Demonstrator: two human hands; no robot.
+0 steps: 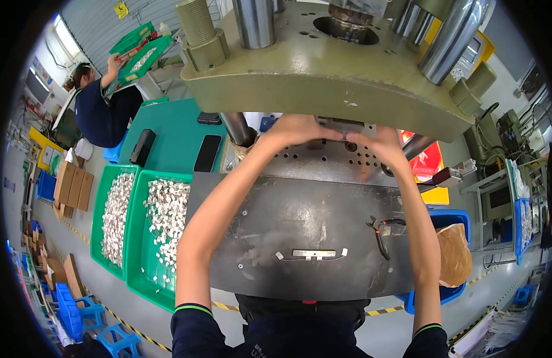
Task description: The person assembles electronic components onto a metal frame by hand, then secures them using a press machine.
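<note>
Both of my hands reach under the thick olive plate (323, 98) of a press, to the metal die (347, 128) on its bed. My left hand (294, 129) comes in from the left, with its fingers drawn together and pointing right. Opposite it, my right hand (380, 143) is closed, its thumb pointing left. The plate's edge hides part of the fingers, and whatever they pinch cannot be made out. Nearer me, a small white bar with thin wires and white end connectors (313, 253) lies on the dark metal table (276, 209). Red-and-black cutting pliers (380, 238) rest to its right.
Green bins (132, 232) of small white parts stand left, below a phone (208, 153) and black case (143, 147) on a green surface. At right are a red bin (428, 158) and a blue bin (410, 304) with brown paper. Another person (102, 107) sits far left.
</note>
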